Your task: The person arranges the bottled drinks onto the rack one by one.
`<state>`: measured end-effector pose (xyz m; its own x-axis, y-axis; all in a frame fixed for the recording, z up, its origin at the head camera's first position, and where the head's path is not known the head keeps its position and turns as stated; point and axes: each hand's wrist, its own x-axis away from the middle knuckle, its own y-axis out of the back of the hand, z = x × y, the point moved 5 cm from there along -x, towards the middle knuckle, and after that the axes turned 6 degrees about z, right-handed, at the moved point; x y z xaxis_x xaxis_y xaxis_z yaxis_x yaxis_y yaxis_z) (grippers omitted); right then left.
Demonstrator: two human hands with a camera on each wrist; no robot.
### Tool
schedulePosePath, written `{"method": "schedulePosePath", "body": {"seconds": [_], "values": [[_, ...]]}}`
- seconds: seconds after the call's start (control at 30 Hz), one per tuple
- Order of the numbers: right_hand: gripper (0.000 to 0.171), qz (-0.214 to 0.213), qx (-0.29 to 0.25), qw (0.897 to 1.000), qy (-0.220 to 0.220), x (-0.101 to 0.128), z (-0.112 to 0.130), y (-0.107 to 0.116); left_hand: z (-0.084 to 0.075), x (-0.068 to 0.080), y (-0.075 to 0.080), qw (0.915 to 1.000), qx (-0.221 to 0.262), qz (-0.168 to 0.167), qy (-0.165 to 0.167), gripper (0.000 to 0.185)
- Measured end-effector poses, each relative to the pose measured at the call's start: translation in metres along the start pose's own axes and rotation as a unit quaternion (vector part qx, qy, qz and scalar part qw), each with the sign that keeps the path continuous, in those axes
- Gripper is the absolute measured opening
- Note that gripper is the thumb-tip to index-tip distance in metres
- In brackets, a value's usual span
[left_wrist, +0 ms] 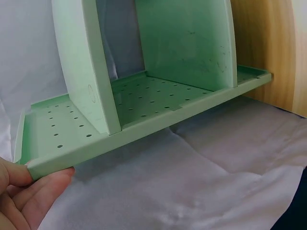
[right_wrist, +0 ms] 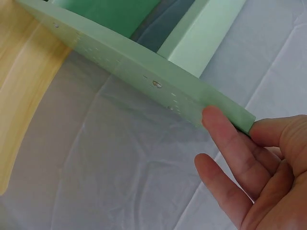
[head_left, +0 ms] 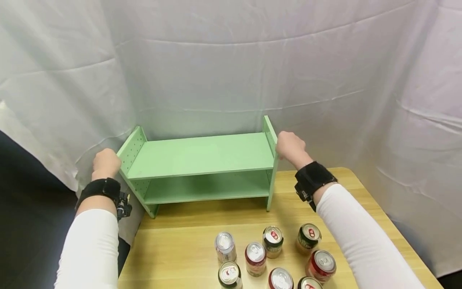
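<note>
A light green two-tier shelf [head_left: 202, 155] with perforated side panels stands at the back of the wooden table. My left hand [head_left: 106, 163] holds the upper front corner of its left panel; in the left wrist view the thumb and fingers of that hand [left_wrist: 29, 196] pinch the panel's edge. On the opposite side my right hand [head_left: 290, 148] grips the right panel near its top. The right wrist view shows this hand [right_wrist: 259, 167] with the thumb on one face of the panel [right_wrist: 144, 72] and fingers on the other. Both shelf boards carry nothing.
Several drink cans stand on the near part of the wooden table [head_left: 173, 237], among them a silver can [head_left: 225, 247], a red can [head_left: 255, 259] and a dark green can [head_left: 308, 239]. White cloth [head_left: 216, 72] hangs behind and on both sides.
</note>
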<state>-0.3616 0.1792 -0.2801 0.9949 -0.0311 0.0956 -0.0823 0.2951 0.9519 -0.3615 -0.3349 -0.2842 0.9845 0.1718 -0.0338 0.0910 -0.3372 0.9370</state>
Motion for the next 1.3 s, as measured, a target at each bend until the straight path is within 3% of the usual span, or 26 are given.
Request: {"method": "schedulePosePath", "body": {"seconds": [0.17,0.5,0.93,1.3], "values": [[0.021,0.001,-0.005,1.0,-0.001,0.002,-0.001,-0.007,-0.001,0.001,-0.002,0.9999,-0.01,-0.005,-0.001,0.026],[0.024,0.012,0.006,1.0,0.004,0.007,-0.001,-0.015,0.004,0.005,-0.01,0.9994,0.002,0.006,0.035,0.03],[0.027,0.022,0.01,1.0,-0.011,0.011,-0.003,-0.011,-0.001,0.003,-0.006,0.9999,-0.003,0.006,0.011,0.03],[0.022,0.016,-0.022,0.999,-0.031,0.01,-0.011,-0.015,-0.007,0.002,-0.007,1.0,-0.006,-0.001,0.007,0.032]]}}
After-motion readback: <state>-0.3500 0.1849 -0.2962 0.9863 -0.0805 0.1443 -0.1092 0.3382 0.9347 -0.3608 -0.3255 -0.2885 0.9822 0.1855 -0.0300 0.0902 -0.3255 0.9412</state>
